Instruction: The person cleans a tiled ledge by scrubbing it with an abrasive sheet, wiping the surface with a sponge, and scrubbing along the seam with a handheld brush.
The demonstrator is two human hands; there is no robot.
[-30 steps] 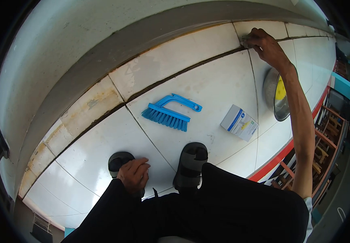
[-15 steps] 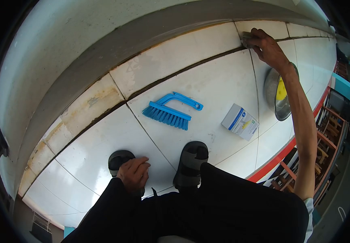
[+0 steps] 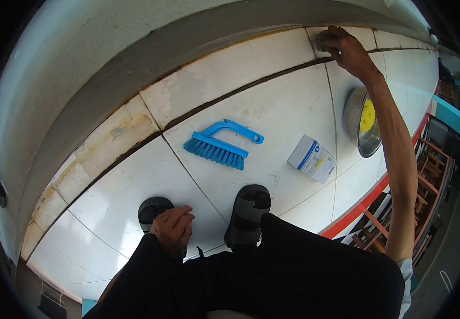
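Note:
My right hand (image 3: 349, 52) reaches to the far edge of the white tiled floor, its fingers closed over a small grey scrubbing pad (image 3: 321, 41). The pad presses on the narrow border tile (image 3: 240, 63) along the wall base, by a dark joint; its far side is hidden by my fingers. Low in the view, my left hand (image 3: 172, 228) hangs loosely over my left sandal (image 3: 152, 208), fingers a little bent and holding nothing. A blue scrub brush (image 3: 218, 150) lies bristles toward me on the tiles between my hands.
A blue-and-white box (image 3: 313, 159) lies right of the brush. Beyond it, a metal bowl (image 3: 353, 122) with a yellow sponge-like thing (image 3: 367, 116) inside is partly behind my right forearm. A curved wall (image 3: 97, 69) borders the tiles; a red edge strip (image 3: 341, 226) runs at right.
My right hand with the pad has shifted slightly up onto the border tile, away from the dark joint. My left hand keeps its place; the whole view has drifted a little.

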